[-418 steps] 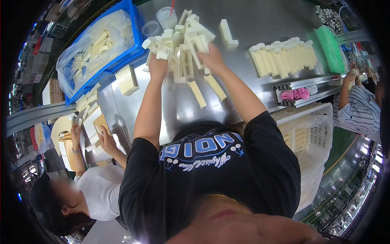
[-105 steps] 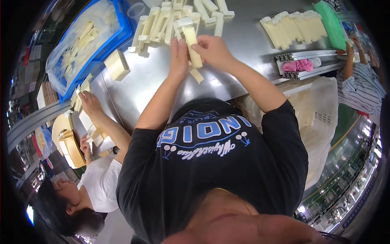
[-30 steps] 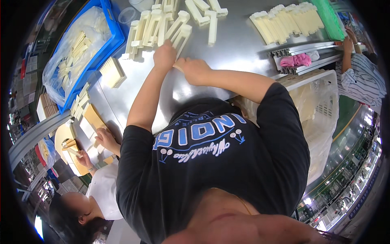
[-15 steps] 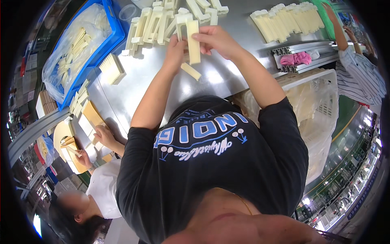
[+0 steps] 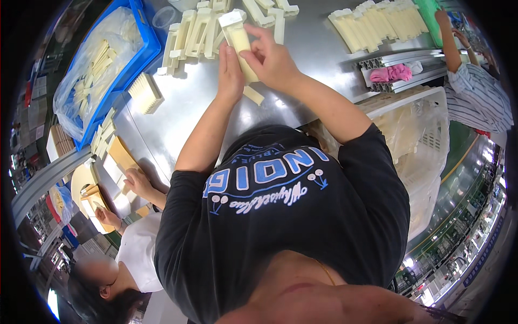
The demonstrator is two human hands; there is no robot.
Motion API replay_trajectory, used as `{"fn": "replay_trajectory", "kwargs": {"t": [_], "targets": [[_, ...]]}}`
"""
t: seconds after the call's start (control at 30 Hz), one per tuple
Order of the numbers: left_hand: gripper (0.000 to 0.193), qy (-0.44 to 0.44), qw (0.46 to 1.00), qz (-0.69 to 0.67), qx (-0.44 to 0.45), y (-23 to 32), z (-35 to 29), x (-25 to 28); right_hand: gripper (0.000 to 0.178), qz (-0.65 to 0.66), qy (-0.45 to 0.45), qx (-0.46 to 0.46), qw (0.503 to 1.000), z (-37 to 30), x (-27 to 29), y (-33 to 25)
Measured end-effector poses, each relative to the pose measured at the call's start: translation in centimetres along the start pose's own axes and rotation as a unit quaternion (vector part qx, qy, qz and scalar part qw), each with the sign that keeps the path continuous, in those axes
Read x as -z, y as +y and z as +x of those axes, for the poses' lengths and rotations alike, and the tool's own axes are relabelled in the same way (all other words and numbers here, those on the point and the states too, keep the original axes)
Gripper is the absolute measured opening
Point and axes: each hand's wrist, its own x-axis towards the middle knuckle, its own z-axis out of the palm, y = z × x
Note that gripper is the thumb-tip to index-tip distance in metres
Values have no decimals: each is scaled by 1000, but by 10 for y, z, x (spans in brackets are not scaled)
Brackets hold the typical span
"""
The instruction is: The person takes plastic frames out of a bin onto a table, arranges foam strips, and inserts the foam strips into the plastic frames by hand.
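Observation:
Between both hands a long cream plastic piece is held at a tilt, its white blocky end pointing away from me. A flat cream panel now lies along its frame. My left hand is closed along the left side of the piece, fingers fairly straight. From the right, my right hand grips it, thumb on the panel's face and fingers by the far edge. Just below the hands, a loose cream strip rests on the metal table. Beyond them lies a pile of open cream frames.
At left stand a blue bin with bagged cream strips and a ribbed cream stack. A row of finished-looking pieces lies far right, near metal profiles with a pink cloth. A white crate stands at right. Co-workers flank both sides.
The frame and the separate panel, held side by side before, are now brought together. My right hand has shifted slightly left and its thumb presses on the panel.

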Motion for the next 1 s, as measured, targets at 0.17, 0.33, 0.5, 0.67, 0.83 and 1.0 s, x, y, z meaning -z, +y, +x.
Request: {"fn": "replay_trajectory", "kwargs": {"t": [0.17,0.33,0.5,0.67,0.83,1.0], "targets": [[38,7,999,23,-48,4,-2,-9,40,-45,53,51,996,0,2,-6],[32,7,1000,-28,4,13,4,-15,33,-244,82,145,955,0,6,-2],[57,-112,980,164,20,-3,-4,-36,34,-144,66,-63,985,12,20,26],[50,-172,911,352,-129,-16,20,-14,35,-390,14,-183,902,19,90,108],[45,6,789,590,-171,-43,65,31,23,-620,-3,-86,780,-4,139,173],[38,8,733,676,-75,-47,74,34,12,-666,75,-12,742,2,124,165]]}}
